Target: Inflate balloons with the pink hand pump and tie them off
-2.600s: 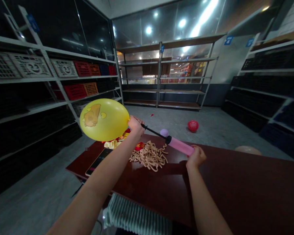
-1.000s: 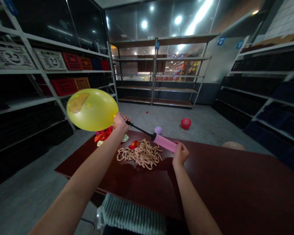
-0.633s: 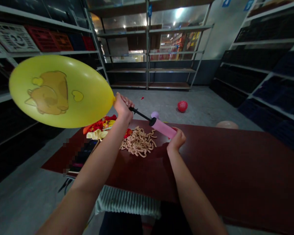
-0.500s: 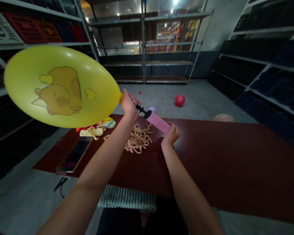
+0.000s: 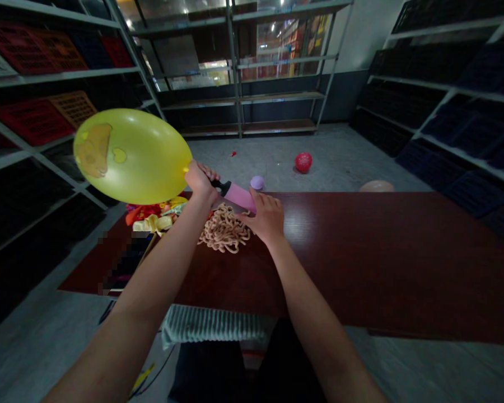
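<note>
The left hand (image 5: 201, 180) is closed around the neck of a big, oval, yellow rubber balloon (image 5: 138, 157) and the black end of a pink, tube-shaped hand pump (image 5: 240, 197). The right hand (image 5: 266, 217) has its fingers spread at the pump's other end; whether it grips, I cannot tell. The step looks like pumping in air, near the end of one stroke; another stroke would need the neck held tight. Under the pump, a heap of beige, curly strands (image 5: 223, 230) lies on the dark red-brown, shiny table (image 5: 382, 257).
</note>
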{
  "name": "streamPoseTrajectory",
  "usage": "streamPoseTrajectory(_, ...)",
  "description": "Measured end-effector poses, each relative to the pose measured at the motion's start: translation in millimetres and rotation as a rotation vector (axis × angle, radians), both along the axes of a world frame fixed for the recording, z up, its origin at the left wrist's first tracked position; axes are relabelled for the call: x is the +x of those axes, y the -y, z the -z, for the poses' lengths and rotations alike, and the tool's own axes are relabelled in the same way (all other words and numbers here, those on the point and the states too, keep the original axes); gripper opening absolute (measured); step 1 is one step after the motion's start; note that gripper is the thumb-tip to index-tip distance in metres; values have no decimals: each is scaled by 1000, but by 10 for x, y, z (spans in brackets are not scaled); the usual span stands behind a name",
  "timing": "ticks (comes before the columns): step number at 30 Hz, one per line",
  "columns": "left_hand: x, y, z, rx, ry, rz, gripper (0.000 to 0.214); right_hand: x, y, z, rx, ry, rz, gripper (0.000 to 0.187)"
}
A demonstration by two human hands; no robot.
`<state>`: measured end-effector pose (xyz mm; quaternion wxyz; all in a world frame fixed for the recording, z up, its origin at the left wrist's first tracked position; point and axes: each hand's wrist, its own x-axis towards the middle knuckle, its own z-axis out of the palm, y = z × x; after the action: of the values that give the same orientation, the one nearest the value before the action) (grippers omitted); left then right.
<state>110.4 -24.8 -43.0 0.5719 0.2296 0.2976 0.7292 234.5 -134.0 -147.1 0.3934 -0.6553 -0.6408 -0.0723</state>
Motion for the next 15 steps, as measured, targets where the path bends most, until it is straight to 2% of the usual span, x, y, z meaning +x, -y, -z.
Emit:
streamPoseTrajectory(2,-47,161,102,-29,-21,45,47,-120,60,-64,-45,129,-34,83)
streamPoseTrajectory(5,-62,377,279,-50,-75,162,48,-271,134,-129,-101,241,-65,76)
streamPoseTrajectory(7,-102,420,339,-58,-100,204,48,-336,169,-153,-161,287,-80,71)
streamPoseTrajectory(10,-323,290,289,-108,-98,207,47,-359,198,-168,-227,349,-66,61)
streamPoseTrajectory(12,-587,127,192,-147,-63,130,46,-324,203,-169,-246,379,-69,54)
streamPoseTrajectory(13,-737,47,139,-152,-69,104,45,-299,203,-167,-258,387,-88,53)
streamPoseTrajectory(15,-1014,-70,57,-156,-180,160,45,-256,197,-157,-297,390,-181,52)
